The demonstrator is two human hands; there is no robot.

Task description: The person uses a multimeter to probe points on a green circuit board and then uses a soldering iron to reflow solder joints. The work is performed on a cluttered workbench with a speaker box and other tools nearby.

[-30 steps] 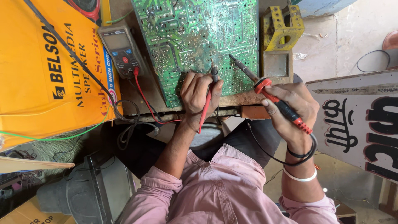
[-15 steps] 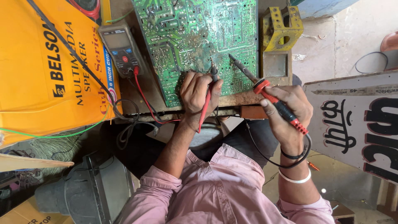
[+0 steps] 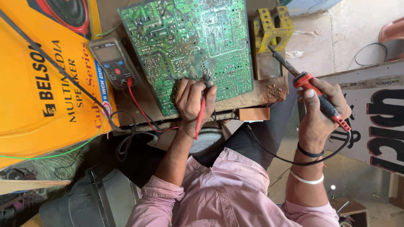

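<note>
A green circuit board [image 3: 189, 38] lies solder side up on a wooden bench [image 3: 271, 93]. My left hand [image 3: 188, 101] rests on the board's near edge. It grips a red test probe [image 3: 201, 114] together with a dark probe, and their tips touch the board. A red lead runs to the grey multimeter [image 3: 112, 61] at the board's left. My right hand [image 3: 320, 115] holds a soldering iron [image 3: 304, 80] with a red and black handle. It is off the board's right side, with its tip near the yellow metal stand [image 3: 271, 29].
A large yellow speaker carton [image 3: 42, 88] fills the left side, with black and green wires across it. A white signboard [image 3: 378, 113] leans at the right. The iron's black cord loops under my right wrist. Concrete floor shows at the upper right.
My right hand has drawn the soldering iron off the circuit board and away to the right, toward the yellow stand. My left hand keeps the probes on the board.
</note>
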